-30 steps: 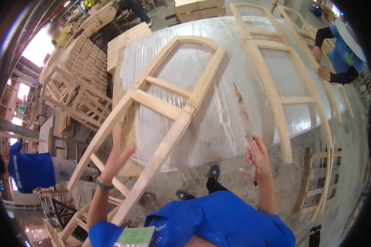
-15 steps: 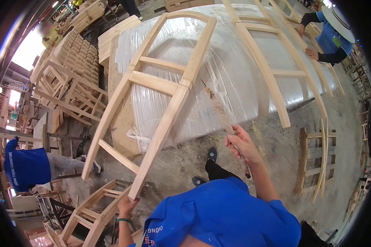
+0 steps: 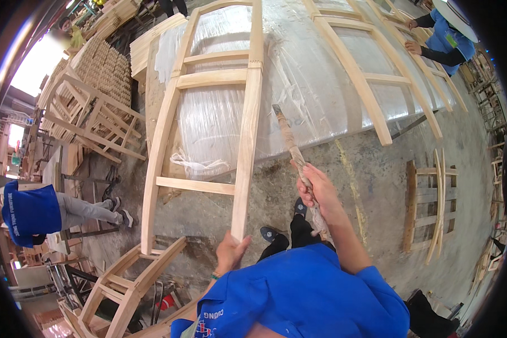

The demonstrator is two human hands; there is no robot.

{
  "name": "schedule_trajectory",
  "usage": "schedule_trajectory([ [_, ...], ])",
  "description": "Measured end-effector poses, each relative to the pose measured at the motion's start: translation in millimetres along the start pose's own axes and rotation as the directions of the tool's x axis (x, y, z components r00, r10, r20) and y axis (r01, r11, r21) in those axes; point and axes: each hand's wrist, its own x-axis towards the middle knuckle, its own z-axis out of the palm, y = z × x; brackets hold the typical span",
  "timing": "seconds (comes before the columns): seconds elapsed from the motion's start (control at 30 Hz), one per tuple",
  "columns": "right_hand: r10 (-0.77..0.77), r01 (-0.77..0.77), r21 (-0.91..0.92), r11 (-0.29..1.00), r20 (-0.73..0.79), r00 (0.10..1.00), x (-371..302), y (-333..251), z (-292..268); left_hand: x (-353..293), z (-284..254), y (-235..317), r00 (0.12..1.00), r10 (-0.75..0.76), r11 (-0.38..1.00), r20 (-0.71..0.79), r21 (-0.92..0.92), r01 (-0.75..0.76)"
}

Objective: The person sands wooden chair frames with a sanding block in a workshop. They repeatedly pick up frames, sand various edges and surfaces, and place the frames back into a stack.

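Observation:
My left hand (image 3: 231, 252) is closed round the near end of one leg of a pale wooden chair-back frame (image 3: 248, 129). The frame has a curved top and several crossbars, and its far part lies over a plastic-wrapped work surface (image 3: 307, 121). In my right hand (image 3: 316, 188) is a long, narrow tool (image 3: 287, 135) wrapped in brownish material, with a flat dark tip pointing away from me. That tip is to the right of the frame and looks apart from it. My fingers hide part of the tool's handle.
More wooden frames (image 3: 355, 70) lie at the right of the wrapped surface, where a co-worker (image 3: 448, 42) handles one. A wooden frame (image 3: 121, 281) stands at lower left. Another person (image 3: 34, 213) is at far left. A pallet (image 3: 428, 208) with thin strips is on the right.
The wooden frame has turned more upright in view, and my left hand has moved up and to the right with its leg. My right hand and the tool have shifted slightly left.

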Motion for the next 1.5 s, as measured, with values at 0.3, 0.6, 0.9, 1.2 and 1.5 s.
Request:
schedule_trajectory([
  [0.3, 0.037, -0.037, 0.040, 0.999, -0.012, 0.999, 63, -5, -18, 54, 59, 77, 0.998, 0.064, 0.973, -0.024, -0.221, -0.067],
  [0.6, 0.114, -0.117, 0.033, 0.993, 0.074, 0.991, 96, -1, -22, 126, 49, 128, 0.992, -0.017, 0.812, 0.122, -0.577, 0.085],
  [0.9, 0.139, -0.140, 0.029, 0.990, 0.054, 0.989, 110, -4, -22, 139, 50, 136, 0.971, -0.095, 0.751, 0.221, -0.625, 0.215],
  [1.2, 0.252, -0.257, 0.111, 0.960, 0.057, 0.966, 117, -29, -15, 143, 51, 122, 0.979, -0.014, 0.769, 0.204, -0.624, 0.141],
  [1.5, 0.153, -0.155, -0.048, 0.987, -0.045, 0.987, 115, -17, 10, 142, 53, 125, 0.979, -0.012, 0.709, 0.205, -0.688, 0.153],
])
